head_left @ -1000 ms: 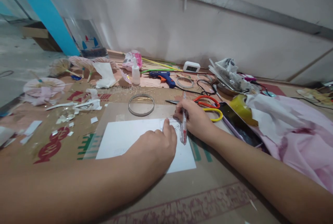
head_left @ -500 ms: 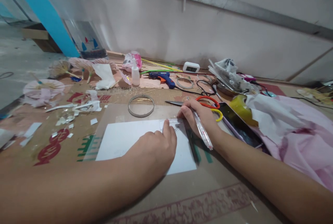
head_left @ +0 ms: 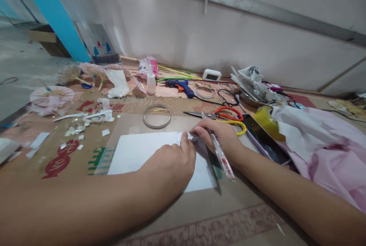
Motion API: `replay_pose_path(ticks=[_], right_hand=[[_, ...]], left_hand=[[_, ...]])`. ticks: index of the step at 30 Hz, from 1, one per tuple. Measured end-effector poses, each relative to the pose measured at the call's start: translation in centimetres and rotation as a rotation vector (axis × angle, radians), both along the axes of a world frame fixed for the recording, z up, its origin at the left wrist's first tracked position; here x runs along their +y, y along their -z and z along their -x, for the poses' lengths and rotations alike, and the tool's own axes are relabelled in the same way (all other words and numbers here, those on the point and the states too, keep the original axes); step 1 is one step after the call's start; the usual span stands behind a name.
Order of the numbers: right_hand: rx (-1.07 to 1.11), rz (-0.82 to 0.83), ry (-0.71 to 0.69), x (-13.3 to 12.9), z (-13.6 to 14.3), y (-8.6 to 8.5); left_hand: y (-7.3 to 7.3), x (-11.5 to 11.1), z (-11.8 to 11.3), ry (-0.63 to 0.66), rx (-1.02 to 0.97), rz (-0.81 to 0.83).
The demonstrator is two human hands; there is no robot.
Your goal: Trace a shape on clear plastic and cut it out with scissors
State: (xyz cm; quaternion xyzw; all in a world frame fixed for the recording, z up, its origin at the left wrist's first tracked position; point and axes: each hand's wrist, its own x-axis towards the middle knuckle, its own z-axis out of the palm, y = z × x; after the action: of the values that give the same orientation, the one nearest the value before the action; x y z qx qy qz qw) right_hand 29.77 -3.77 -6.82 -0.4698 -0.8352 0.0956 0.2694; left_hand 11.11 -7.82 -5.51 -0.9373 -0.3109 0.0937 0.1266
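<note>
A white sheet of paper (head_left: 131,149) lies on a clear mat over printed cardboard. My left hand (head_left: 174,160) rests on the paper with its fingers bent and pressed together; a small clear piece, perhaps a ruler, shows at its fingertips. What its fingers grip, if anything, is hidden. At the sheet's upper right edge, my right hand (head_left: 215,133) is closed round a clear pen (head_left: 222,156), its fingers meeting at the small clear piece. Scissors (head_left: 228,114) with red and yellow handles lie just beyond the right hand.
A metal ring (head_left: 157,126), glue gun (head_left: 183,86) and small bottle (head_left: 151,81) lie beyond the paper. On the right are a phone (head_left: 264,139) and pink cloth (head_left: 334,154). Paper umbrellas (head_left: 51,95) and scraps are at left.
My right hand has shifted slightly left and down, and the pen has tilted a little more upright. My left hand keeps its place on the paper. The whole view has shifted slightly.
</note>
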Motion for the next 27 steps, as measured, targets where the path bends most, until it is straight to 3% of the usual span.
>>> replay_pose_path(ticks=[11,19,27], right_hand=[[0.052,-0.062,-0.194,0.41,-0.01,0.50],[0.030,-0.094,-0.099,0.37,0.29,-0.07],[-0.006,-0.056,-0.148,0.48,0.20,0.20]], left_hand=[[0.11,0.16,-0.15,-0.025,-0.039,0.029],[0.01,0.82,-0.71,-0.060,-0.131,0.019],[-0.16,0.84,-0.78,-0.085,-0.102,0.014]])
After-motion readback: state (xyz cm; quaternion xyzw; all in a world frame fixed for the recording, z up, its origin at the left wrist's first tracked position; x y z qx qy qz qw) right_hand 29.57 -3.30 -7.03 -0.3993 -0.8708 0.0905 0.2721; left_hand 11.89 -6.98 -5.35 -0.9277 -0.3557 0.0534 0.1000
